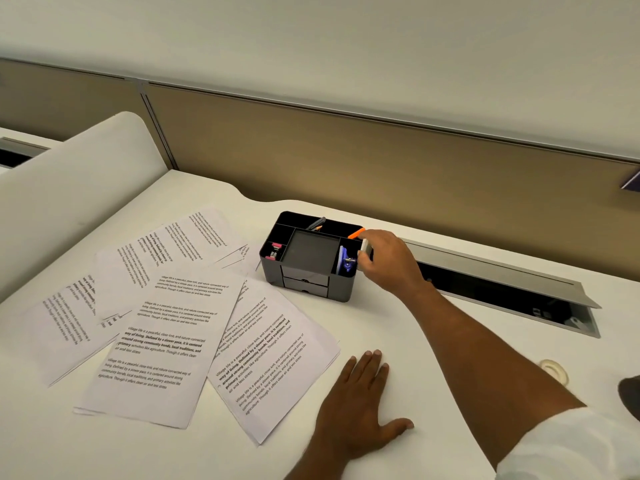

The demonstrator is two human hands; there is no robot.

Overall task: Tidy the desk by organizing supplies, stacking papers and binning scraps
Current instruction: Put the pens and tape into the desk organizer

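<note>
— Papers (166, 327): where do they lie?
— Loose over the left half of the desk (398, 327), overlapping, with corners at all angles. One sheet's far corner reaches just beside the organizer (308, 285). The nearest sheet's corner lies near the left wrist.
— And the organizer?
— Upright, mid-desk, toward the back. Pink clips (275, 250) sit in its left compartment and a blue tool (346, 261) in the right one.
— The hands?
— The right hand (384, 261) is at the organizer's right rim. Its fingers are curled, pinching a small white piece (364, 244) above that right compartment. An orange pen (356, 233) sticks out by the fingertips; whether the hand holds it I cannot tell. The left hand (356, 403) lies flat on the desk, palm down, fingers straight, holding nothing, just right of the nearest sheet's edge.
— Open room?
— Bare desk between the two hands and in front of the organizer. A tape roll (556, 370) lies right of the forearm. Behind the right hand the cable tray (502, 271) stands open along the back edge. A white divider (79, 188) bounds the left side and a tan partition (346, 150) the back.
</note>
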